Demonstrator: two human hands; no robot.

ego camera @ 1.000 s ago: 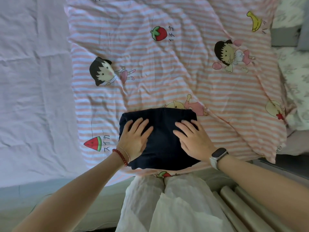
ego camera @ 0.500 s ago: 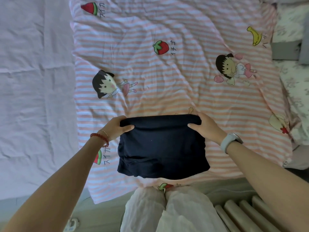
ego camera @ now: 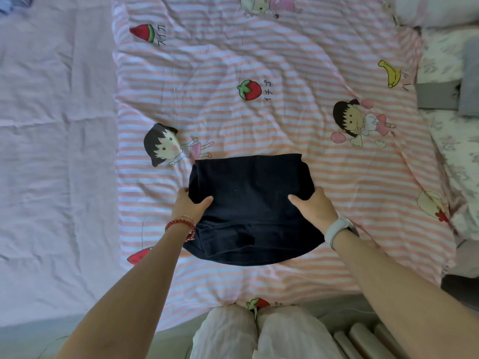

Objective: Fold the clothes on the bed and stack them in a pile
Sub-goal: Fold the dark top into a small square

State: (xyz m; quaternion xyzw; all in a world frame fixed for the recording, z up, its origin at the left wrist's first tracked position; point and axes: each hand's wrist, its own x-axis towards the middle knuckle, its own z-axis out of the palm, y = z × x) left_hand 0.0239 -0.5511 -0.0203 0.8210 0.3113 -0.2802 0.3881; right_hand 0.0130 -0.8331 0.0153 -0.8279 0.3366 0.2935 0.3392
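A folded navy garment (ego camera: pixel 250 203) is held over the pink striped cartoon blanket (ego camera: pixel 259 120), near the bed's front edge. My left hand (ego camera: pixel 188 206), with a red bead bracelet at the wrist, grips its left side, thumb on top and fingers underneath. My right hand (ego camera: pixel 315 209), with a pale watch at the wrist, grips its right side the same way. The garment's near edge sags in a curve between my forearms.
A plain lilac sheet (ego camera: pixel 51 151) covers the bed to the left. Grey folded clothes (ego camera: pixel 451 94) lie on a floral cover at the right edge. A bit of blue cloth (ego camera: pixel 10 6) shows in the top left corner. My white-clad knees (ego camera: pixel 259 332) are at the bed's edge.
A second ago both palms pressed flat on the folded garment. They then took hold of its sides, and the garment has been carried farther onto the bed.
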